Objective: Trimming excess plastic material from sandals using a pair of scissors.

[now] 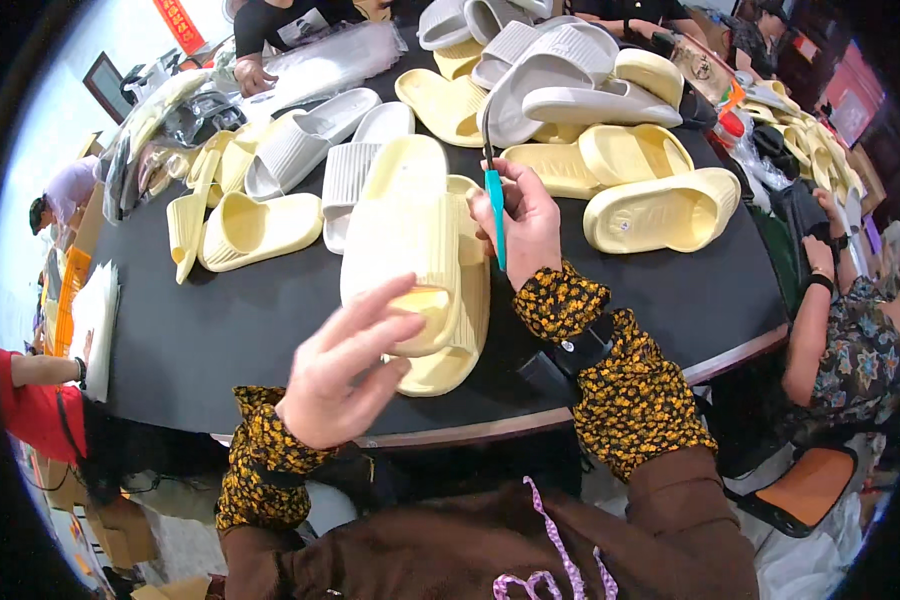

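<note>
A pale yellow slide slipper [395,240] lies in front of me, overlapping a second yellow slipper [440,375] beneath it. My left hand [345,365] is over the near end of the upper slipper, fingers stretched and spread; whether the fingertips touch it I cannot tell. Beside the far right edge of the pair, my right hand [525,215] is closed around a teal-handled tool [496,215]. A thin dark tip rises from its handle; its exact kind is unclear.
Grey slippers [305,145] and yellow slippers [260,230] lie at the left of the dark table [220,335]. A mixed pile [570,85] fills the back. Clear plastic bags [340,60] are by a person at the far side. Other people work at both sides.
</note>
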The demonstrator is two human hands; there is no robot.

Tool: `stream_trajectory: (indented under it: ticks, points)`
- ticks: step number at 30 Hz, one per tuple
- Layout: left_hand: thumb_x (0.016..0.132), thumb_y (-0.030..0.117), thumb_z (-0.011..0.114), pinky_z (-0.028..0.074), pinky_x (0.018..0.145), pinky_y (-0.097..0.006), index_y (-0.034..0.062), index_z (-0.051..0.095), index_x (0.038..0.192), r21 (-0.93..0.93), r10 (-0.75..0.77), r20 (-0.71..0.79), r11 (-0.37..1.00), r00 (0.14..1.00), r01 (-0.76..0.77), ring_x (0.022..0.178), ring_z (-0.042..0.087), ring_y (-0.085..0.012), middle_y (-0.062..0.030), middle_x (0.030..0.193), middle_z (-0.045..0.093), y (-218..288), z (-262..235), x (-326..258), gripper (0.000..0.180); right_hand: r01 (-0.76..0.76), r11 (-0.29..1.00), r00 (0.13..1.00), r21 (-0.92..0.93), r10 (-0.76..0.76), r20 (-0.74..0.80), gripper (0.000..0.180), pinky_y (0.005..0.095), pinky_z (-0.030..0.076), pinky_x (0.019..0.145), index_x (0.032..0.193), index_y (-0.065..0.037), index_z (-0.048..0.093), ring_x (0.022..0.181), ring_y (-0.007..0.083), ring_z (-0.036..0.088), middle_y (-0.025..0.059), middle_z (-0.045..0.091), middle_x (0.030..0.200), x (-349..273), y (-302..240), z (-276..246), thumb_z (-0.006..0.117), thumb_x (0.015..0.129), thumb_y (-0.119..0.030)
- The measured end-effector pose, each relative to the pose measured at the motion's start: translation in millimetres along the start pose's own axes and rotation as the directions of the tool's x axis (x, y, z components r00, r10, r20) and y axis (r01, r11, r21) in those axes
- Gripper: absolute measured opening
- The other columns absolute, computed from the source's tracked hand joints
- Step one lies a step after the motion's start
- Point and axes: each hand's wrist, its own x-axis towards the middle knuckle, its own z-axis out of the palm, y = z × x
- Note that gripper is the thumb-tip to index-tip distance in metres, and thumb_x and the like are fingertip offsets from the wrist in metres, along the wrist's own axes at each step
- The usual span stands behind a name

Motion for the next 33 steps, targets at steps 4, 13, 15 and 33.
stream_trajectory:
  ticks: [4, 13, 15, 33]
  points:
    - [0.080, -0.008, 0.051, 0.046, 0.082, -0.030, -0.0036, 0.057, 0.101, -0.126, -0.237, -0.335, 0.970, 0.912, 0.206, 0.095, 0.059, -0.0215, -0.0165, 0.108, 0.058, -23, -7, -12, 0.023, -0.016, 0.999, 0.999, 0.047, 0.018, -0.034, 0.035, 0.0190, 0.042, 0.054, 0.111, -0.001, 0.051, 0.062, 0.0032, 0.049, -0.0001, 0.056, 0.072, 1, 0, -4, 0.065, 0.080, -0.007]
    - [0.087, 0.007, 0.059, 0.047, 0.077, -0.024, -0.0057, 0.051, 0.111, -0.308, -0.624, 0.044, 0.734, 0.780, 0.604, 0.087, 0.057, -0.0094, -0.0060, 0.097, 0.062, -57, 19, -37, 0.029, 0.015, 0.999, 1.000, -0.045, -0.015, 0.006, 0.038, 0.0192, 0.040, 0.050, 0.114, -0.003, 0.051, 0.059, 0.0041, 0.049, -0.0004, 0.055, 0.072, 0, 3, -3, 0.065, 0.080, -0.012]
    - [0.086, 0.007, 0.060, 0.046, 0.080, -0.025, -0.0056, 0.051, 0.111, -0.302, -0.600, 0.083, 0.746, 0.795, 0.594, 0.091, 0.057, -0.0096, -0.0070, 0.100, 0.062, -54, 20, -31, 0.029, 0.020, 0.998, 1.000, -0.057, -0.019, 0.018, 0.039, 0.0194, 0.037, 0.042, 0.116, -0.005, 0.050, 0.054, 0.0043, 0.047, -0.0011, 0.054, 0.071, 1, 3, -3, 0.065, 0.082, -0.017]
    - [0.082, -0.001, 0.059, 0.045, 0.078, -0.023, -0.0038, 0.051, 0.114, -0.445, -0.632, 0.253, 0.597, 0.733, 0.668, 0.089, 0.054, -0.0063, -0.0032, 0.103, 0.060, -38, 29, -26, 0.034, 0.074, 0.983, 0.985, -0.166, -0.046, 0.169, 0.037, 0.0193, 0.042, 0.056, 0.116, 0.000, 0.048, 0.063, 0.0036, 0.049, 0.0000, 0.055, 0.075, -1, 0, -5, 0.062, 0.082, -0.008]
